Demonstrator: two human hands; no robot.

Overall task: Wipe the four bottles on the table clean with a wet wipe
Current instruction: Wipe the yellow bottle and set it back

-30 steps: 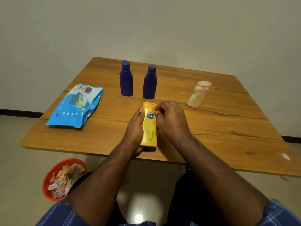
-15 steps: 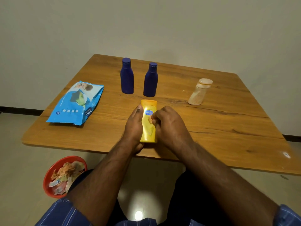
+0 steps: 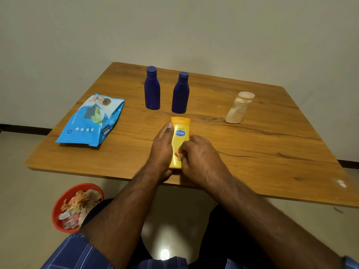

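Wooden tabletop (image 3: 252,152) against a plain pale wall; person seated at its near edge. Yellow bottle (image 3: 179,140) stands near that edge, cap away from the viewer. Left hand (image 3: 162,150): grip wrapped round the bottle's left side, thumb along the front. Right hand (image 3: 198,158): fingers curled against the lower right front; no wipe visible between them, so I cannot tell whether one is held there. Change over the last second: right hand has slid from beside the label down toward the base, left hold unchanged. Judged a downward wiping stroke, first bottle still in progress. Two blue bottles (image 3: 152,90) (image 3: 180,94) behind, beige bottle (image 3: 239,108) far right, untouched. Wipes pack (image 3: 91,121) lies left. Red bin (image 3: 75,206) on floor.
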